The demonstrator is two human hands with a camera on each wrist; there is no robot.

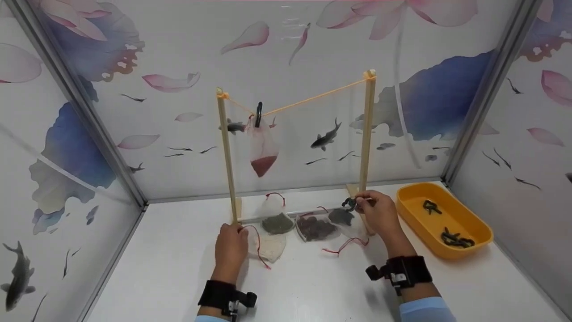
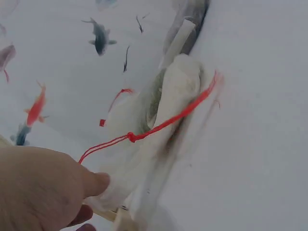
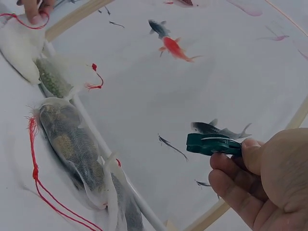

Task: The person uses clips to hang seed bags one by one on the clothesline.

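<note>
My left hand (image 1: 231,247) pinches the top of a white mesh bag (image 1: 271,247) with a red drawstring; the bag (image 2: 178,91) lies on the table beside the left post's foot. Between thumb and fingers my right hand (image 1: 380,214) holds a dark green clip (image 3: 211,144) near the right post's foot. A bag with reddish contents (image 1: 263,165) hangs from the orange cord (image 1: 313,97) by a dark clip (image 1: 259,114), nearer the left post. Between my hands lie a bag of green contents (image 1: 278,223), a bag of brown contents (image 1: 316,228) and a dark-filled bag (image 1: 341,217).
A yellow tray (image 1: 411,232) holding several dark green clips (image 1: 456,239) stands right of my right hand. Two wooden posts, the left (image 1: 227,156) and the right (image 1: 368,134), carry the sagging cord. Printed panels close off the back and sides.
</note>
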